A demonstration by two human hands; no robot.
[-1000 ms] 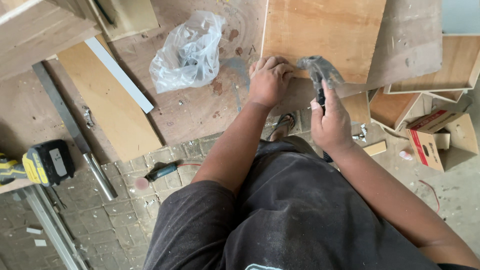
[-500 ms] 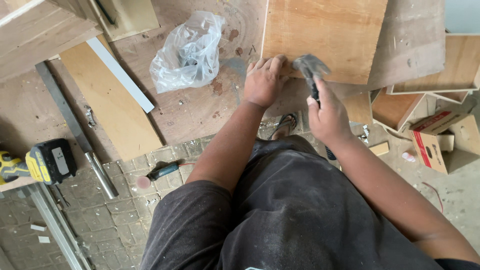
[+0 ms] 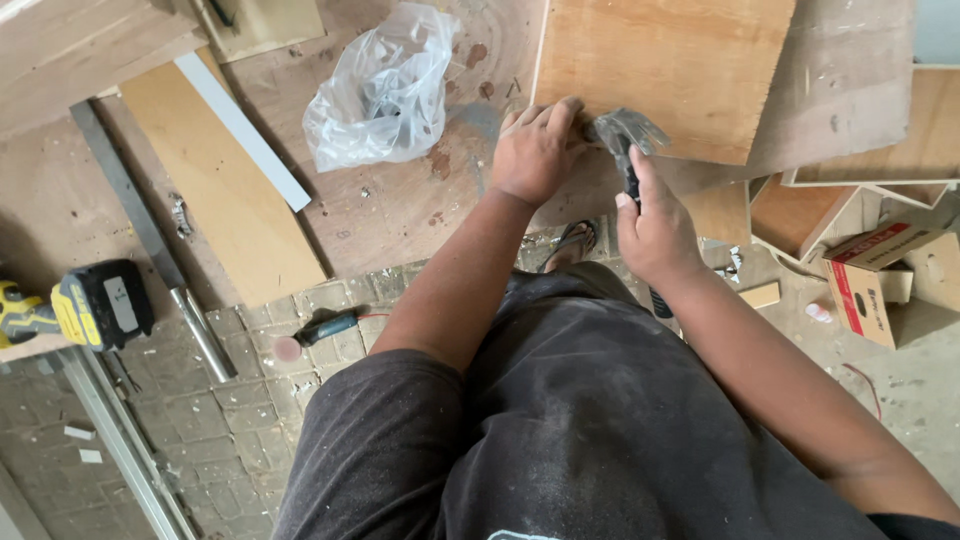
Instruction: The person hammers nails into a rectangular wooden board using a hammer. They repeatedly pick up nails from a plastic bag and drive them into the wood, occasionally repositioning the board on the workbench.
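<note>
While the right hand wraps tight round the dark handle of a claw hammer, the steel head sits low, right at the near edge of the plywood panel. The left hand is curled, fingertips pinched at that same near edge just left of the hammer head; whatever they pinch is too small to make out. By the look of it the panel is being fixed along this edge, and I see no finished row of fastenings, so most of it seems left to do. Both forearms reach far from the body, the right wrist bent inward. A clear plastic bag lies to the left.
</note>
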